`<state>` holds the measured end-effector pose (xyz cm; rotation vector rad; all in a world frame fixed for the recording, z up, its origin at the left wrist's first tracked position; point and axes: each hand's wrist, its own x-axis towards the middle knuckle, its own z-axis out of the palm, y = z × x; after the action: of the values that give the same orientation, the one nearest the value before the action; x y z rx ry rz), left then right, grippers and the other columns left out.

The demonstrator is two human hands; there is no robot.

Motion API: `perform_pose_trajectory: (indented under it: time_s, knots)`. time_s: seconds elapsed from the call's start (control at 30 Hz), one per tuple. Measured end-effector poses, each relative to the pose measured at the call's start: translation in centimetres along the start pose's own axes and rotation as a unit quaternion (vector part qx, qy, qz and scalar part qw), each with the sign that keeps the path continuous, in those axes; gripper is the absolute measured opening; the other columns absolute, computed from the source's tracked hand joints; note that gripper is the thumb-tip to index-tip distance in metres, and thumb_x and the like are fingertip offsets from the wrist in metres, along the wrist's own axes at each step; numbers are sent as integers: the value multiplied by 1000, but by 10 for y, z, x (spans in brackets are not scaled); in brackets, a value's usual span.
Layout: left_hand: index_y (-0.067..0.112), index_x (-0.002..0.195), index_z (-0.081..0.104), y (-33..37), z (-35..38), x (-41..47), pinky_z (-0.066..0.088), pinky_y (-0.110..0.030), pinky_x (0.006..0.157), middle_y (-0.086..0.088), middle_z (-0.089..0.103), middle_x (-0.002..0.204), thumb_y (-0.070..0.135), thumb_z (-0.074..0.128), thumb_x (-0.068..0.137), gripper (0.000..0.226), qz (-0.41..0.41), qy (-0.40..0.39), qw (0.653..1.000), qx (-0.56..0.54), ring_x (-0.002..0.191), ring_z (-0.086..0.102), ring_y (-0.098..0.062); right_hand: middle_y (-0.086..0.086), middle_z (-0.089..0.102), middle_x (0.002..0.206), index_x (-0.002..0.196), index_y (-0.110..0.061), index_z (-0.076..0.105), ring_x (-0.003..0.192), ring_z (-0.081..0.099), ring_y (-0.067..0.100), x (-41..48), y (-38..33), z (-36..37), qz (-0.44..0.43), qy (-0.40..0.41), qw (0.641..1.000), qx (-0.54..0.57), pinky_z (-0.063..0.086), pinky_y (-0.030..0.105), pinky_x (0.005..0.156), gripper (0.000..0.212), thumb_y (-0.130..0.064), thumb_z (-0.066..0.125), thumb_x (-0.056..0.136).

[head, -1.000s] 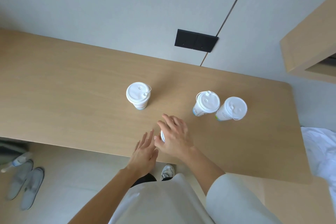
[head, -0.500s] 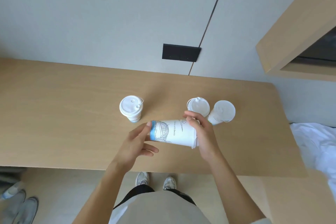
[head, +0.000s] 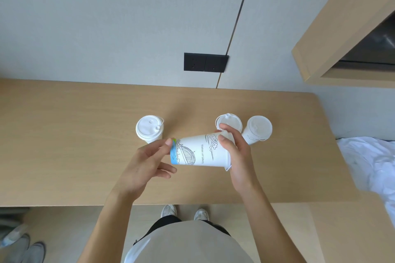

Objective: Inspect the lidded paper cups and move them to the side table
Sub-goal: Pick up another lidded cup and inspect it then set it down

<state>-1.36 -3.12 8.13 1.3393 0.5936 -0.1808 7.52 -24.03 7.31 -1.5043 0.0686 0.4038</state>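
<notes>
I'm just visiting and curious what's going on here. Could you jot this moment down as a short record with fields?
Held item: paper cup lying sideways above the table, lid end to the person's right
Left hand: fingers at the cup's base
Right hand: wrapped around the lid end
Standing cups: one to the left, two close together to the right, all lidded
Surface: wooden table
Wall: black socket plate

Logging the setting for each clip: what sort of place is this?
Probably a hotel room: a long wall-mounted wooden desk, white bedding at its right end, and slippers on the floor below.
</notes>
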Motion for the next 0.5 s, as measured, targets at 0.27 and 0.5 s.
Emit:
perform_pose_trajectory:
  time_s: [0.27, 0.5]
  knots:
    - [22, 127, 72, 2, -9, 5, 61, -32, 70, -7, 76, 121, 39, 79, 83, 48, 18, -4, 1000, -11, 71, 73, -31, 3, 68, 132, 121, -30, 71, 121, 63, 21, -2, -3, 7, -4, 0, 1000, 8, 48, 44, 108, 56, -50, 74, 68]
    - [25, 122, 74, 4, -9, 8, 60, -37, 74, 3, 76, 121, 41, 76, 91, 35, 26, 6, 1000, 1, 86, 78, -32, -4, 65, 138, 114, -43, 73, 131, 60, 24, 2, -2, 8, 21, 4, 1000, 12, 45, 59, 113, 48, -53, 73, 67]
